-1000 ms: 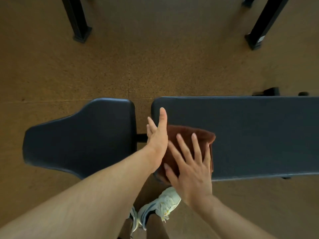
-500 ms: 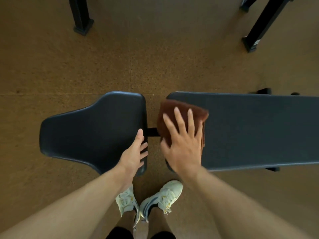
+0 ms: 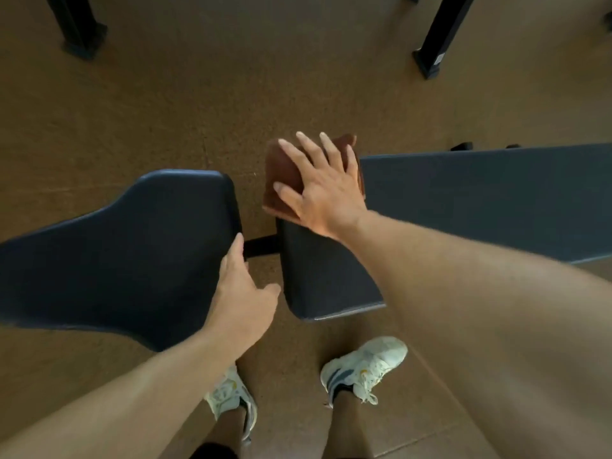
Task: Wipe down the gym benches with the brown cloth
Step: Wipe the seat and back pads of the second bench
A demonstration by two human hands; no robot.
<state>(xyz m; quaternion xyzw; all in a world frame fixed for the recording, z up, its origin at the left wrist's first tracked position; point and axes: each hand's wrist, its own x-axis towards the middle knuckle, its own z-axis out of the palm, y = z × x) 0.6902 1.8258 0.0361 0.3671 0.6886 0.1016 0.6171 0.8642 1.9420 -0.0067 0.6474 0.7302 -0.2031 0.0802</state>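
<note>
A dark gym bench lies across the view in two pads: a flared seat pad [image 3: 126,246] on the left and a long back pad [image 3: 480,200] on the right. The brown cloth [image 3: 284,173] lies folded at the far left corner of the long pad, partly overhanging its end. My right hand [image 3: 324,190] presses flat on the cloth with fingers spread. My left hand [image 3: 241,293] rests on the right edge of the seat pad, beside the gap between the pads, fingers loosely together and holding nothing.
A black bar [image 3: 261,246] joins the two pads across the gap. Two black equipment legs [image 3: 76,24] [image 3: 440,38] stand on the brown floor beyond the bench. My feet in white sneakers [image 3: 364,369] stand close to the bench's near side.
My right hand has slid the cloth away from me to the far corner of the long pad. My left hand left the cloth and settled on the seat pad's edge.
</note>
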